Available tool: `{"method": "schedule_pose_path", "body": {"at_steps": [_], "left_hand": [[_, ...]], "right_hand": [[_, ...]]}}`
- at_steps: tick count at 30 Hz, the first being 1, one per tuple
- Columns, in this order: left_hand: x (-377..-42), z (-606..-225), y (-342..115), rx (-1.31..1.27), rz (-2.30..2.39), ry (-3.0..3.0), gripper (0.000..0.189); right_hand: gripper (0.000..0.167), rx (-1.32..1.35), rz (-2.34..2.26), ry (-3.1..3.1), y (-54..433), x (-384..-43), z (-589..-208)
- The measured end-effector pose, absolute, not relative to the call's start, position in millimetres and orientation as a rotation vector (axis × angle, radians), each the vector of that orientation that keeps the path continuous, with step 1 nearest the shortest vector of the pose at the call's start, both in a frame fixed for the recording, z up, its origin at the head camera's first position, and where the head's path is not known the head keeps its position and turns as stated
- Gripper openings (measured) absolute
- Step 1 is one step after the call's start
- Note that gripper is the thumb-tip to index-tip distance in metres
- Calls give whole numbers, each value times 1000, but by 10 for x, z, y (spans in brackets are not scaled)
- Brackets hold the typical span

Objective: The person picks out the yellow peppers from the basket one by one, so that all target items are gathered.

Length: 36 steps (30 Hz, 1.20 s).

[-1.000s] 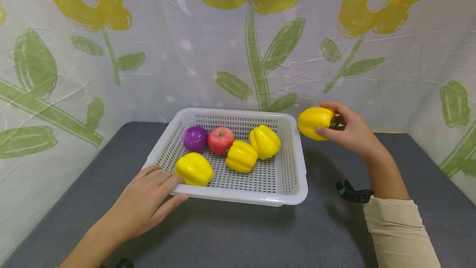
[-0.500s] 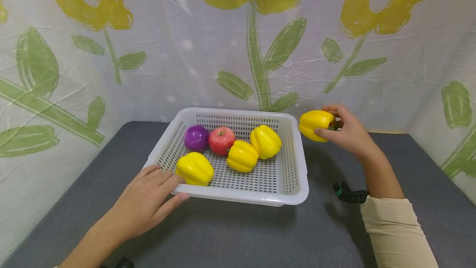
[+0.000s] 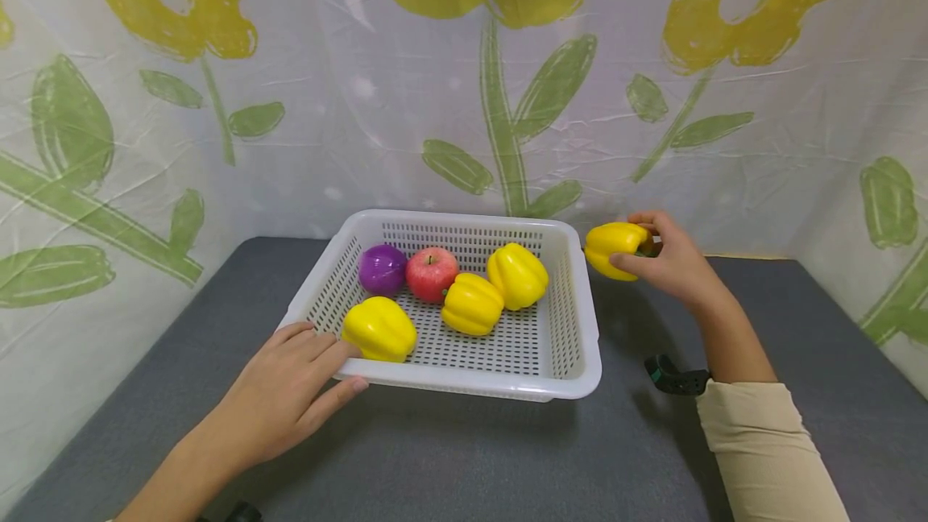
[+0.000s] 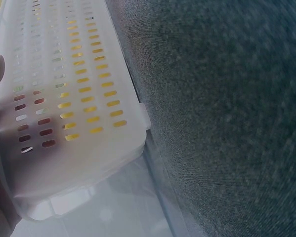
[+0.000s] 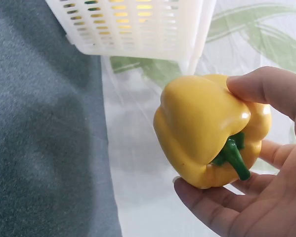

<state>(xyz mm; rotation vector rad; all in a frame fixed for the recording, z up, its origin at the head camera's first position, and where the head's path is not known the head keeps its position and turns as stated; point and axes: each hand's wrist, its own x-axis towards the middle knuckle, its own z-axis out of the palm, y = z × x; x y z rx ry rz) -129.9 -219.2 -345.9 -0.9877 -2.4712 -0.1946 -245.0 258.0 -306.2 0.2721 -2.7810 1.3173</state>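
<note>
In the head view my right hand (image 3: 670, 260) holds a yellow bell pepper (image 3: 612, 250) just outside the right rim of the white plastic basket (image 3: 590, 361). The right wrist view shows thumb and fingers (image 5: 207, 205) around this pepper (image 5: 197, 118), its green stem towards the palm. My left hand (image 3: 283, 393) grips the basket's near left corner, thumb outside the front rim and fingers over the edge. Inside the basket lie a purple round fruit (image 3: 382, 270), a red apple (image 3: 431, 274) and yellow peppers at the front left (image 3: 379, 329), middle (image 3: 472, 304) and right (image 3: 518, 276).
The basket stands on a dark grey table (image 3: 471, 457). Behind the table and along its sides hangs a pale cloth (image 3: 326, 103) printed with yellow flowers and green leaves. A black strap (image 3: 677, 377) is at my right wrist.
My right hand, holding the yellow bell pepper, has sunk slightly beside the basket's right rim. The left hand, the basket and its contents have stayed put.
</note>
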Motion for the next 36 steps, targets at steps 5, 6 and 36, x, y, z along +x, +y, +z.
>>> {"method": "schedule_pose_path", "body": {"at_steps": [5, 6, 36], "left_hand": [[-1299, -3458, -2189, -993, -196, -2467, 34], [-1299, -3458, -2189, -994, -196, -2467, 34], [-1295, -3462, -2196, -985, -199, -2483, 31]], "right_hand": [[75, 254, 1322, -2801, 2587, -2459, -3095], [75, 254, 1322, -2803, 2589, -2461, -3102], [73, 302, 1253, -2900, 2594, -2537, -3260]]}}
